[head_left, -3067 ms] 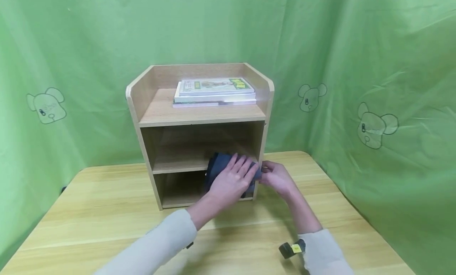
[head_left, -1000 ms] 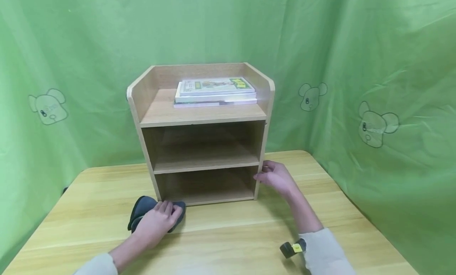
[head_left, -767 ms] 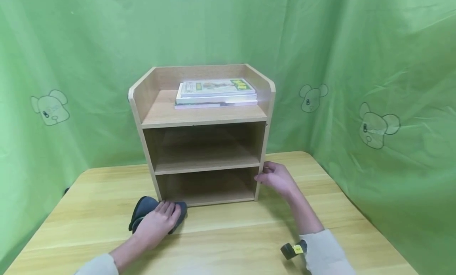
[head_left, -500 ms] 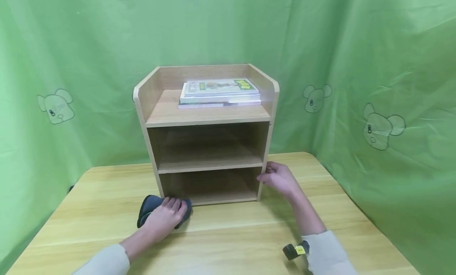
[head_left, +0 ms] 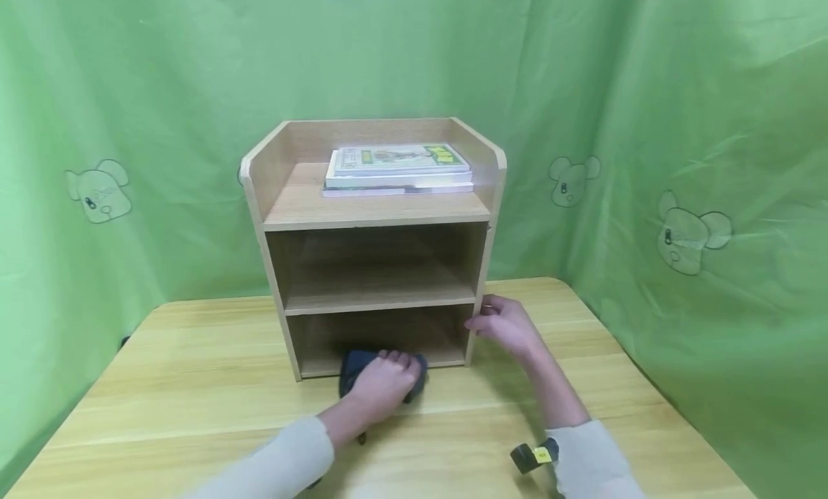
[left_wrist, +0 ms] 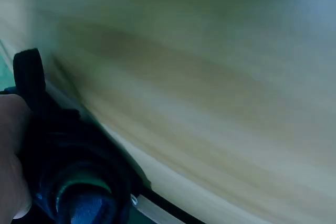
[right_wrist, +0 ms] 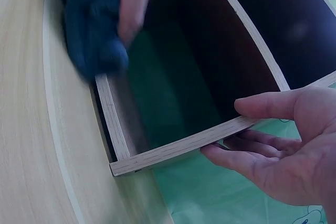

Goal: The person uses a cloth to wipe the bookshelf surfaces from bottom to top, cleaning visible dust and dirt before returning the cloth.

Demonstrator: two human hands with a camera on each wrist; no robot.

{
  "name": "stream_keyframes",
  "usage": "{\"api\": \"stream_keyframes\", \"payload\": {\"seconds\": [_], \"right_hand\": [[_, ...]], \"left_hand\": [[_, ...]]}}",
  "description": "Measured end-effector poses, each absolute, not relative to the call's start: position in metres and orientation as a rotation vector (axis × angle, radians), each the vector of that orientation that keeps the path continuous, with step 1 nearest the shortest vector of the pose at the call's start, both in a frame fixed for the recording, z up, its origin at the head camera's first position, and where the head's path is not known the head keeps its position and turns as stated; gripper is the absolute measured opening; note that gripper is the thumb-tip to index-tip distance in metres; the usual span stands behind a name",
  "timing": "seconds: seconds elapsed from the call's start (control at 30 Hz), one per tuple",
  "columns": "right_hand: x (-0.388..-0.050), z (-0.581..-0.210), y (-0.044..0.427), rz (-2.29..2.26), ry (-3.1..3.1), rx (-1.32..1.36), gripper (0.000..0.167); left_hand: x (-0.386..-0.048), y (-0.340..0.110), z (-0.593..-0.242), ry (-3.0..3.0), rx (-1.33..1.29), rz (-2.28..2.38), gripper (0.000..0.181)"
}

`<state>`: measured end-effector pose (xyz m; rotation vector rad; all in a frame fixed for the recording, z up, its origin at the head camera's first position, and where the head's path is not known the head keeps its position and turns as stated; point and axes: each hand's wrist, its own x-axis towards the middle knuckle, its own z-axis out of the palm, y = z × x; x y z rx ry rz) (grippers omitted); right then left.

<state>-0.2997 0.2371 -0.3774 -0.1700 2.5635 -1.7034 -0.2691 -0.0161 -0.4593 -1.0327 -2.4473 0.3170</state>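
Observation:
A small wooden shelf unit stands on the table, facing me. My left hand grips a bunched dark blue cloth at the front edge of its bottom board. In the left wrist view the cloth appears folded, with a dark loop sticking up. The right wrist view shows the cloth blurred against that bottom edge. My right hand holds the unit's right side panel, thumb inside the lower compartment and fingers on the outer face.
Several books lie stacked on the top shelf, towards its right. The wooden table stretches around the unit. Green curtains printed with animal heads hang behind and at both sides.
My left hand went from the middle shelf's right end down to the bottom-left corner with the cloth, then slid right along the bottom edge. The right hand stays on the side panel.

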Motion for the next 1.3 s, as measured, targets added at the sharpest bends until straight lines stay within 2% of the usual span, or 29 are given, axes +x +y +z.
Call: {"api": "stream_keyframes", "payload": {"seconds": [0.3, 0.6, 0.83, 1.3], "right_hand": [[-0.301, -0.381, 0.238, -1.746, 2.562, -0.176, 0.070], [-0.303, -0.382, 0.237, -1.754, 2.570, -0.156, 0.067], [-0.302, -0.382, 0.236, -1.772, 2.523, -0.145, 0.069], [-0.302, -0.382, 0.237, -1.732, 2.533, -0.150, 0.069]], "left_hand": [[-0.281, 0.061, -0.453, -2.572, -1.049, 0.280, 0.025], [-0.282, 0.068, -0.450, -2.680, -1.022, 0.244, 0.019], [-0.279, 0.041, -0.444, -2.738, -1.045, 0.206, 0.018], [-0.264, -0.078, -0.449, -2.696, -0.908, 0.006, 0.023]]}}
